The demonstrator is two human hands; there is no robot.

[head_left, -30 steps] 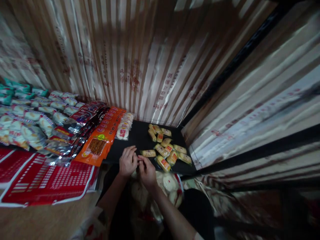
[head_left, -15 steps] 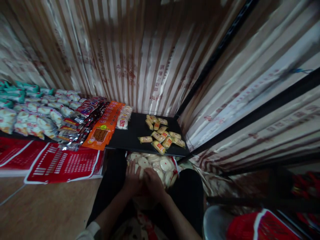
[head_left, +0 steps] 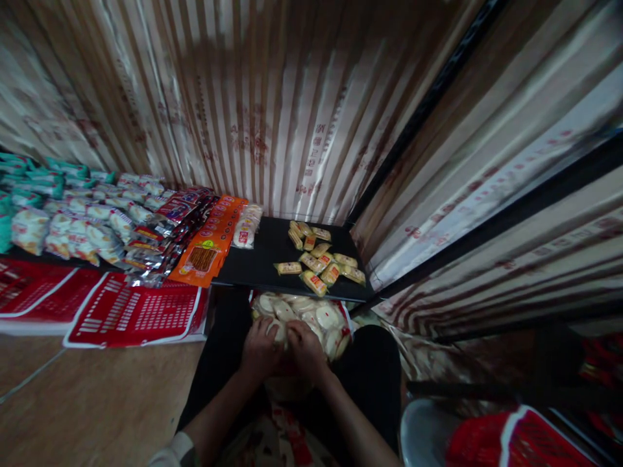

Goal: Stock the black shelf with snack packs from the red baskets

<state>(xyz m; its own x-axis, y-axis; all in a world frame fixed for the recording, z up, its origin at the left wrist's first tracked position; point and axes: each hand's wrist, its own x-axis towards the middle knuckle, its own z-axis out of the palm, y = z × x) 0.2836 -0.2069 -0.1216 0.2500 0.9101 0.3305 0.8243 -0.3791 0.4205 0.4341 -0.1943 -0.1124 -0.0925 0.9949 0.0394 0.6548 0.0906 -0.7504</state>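
My left hand (head_left: 259,350) and my right hand (head_left: 305,348) rest side by side on an open bag of round white wrapped snacks (head_left: 318,319) that sits in my lap. The fingers of both hands curl down among the white packets. What they grip is hidden. Just beyond the bag lies a black shelf (head_left: 265,263) with a loose cluster of small yellow wrapped snacks (head_left: 318,261) on its right half and a short row of white packets with red labels (head_left: 246,227) at its left edge.
Left of the black shelf lie orange snack packs (head_left: 207,243), dark foil packs (head_left: 165,227), and several white and green packets (head_left: 73,220). Red printed sheets (head_left: 131,314) hang along the shelf front. Striped sheeting (head_left: 272,110) forms the back and right walls. A white stool (head_left: 423,431) stands at lower right.
Both hands have drawn back from the shelf edge by the yellow snacks down into the bag of white snacks. The view has tilted downward.
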